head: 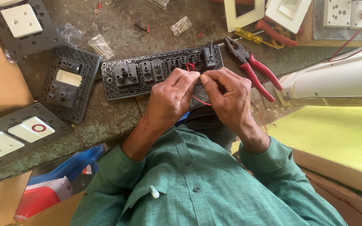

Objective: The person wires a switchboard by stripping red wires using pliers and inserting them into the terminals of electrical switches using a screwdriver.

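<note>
A long dark grey switch plate (147, 73) lies back side up on the worn table, with several switch and socket modules set in it. My left hand (170, 96) and my right hand (227, 94) meet over its right half. Both pinch a thin red wire (190, 67) between thumb and fingertips; the wire loops up at the modules and trails down under my hands. Green sleeves cover both forearms.
Red-handled pliers (254, 69) lie right of the plate, a yellow screwdriver (252, 37) behind them. Other grey plates (70, 81) with white switches sit to the left, small plastic bags (101, 45) behind. A white appliance (336, 81) and a yellow surface (336, 134) stand at right.
</note>
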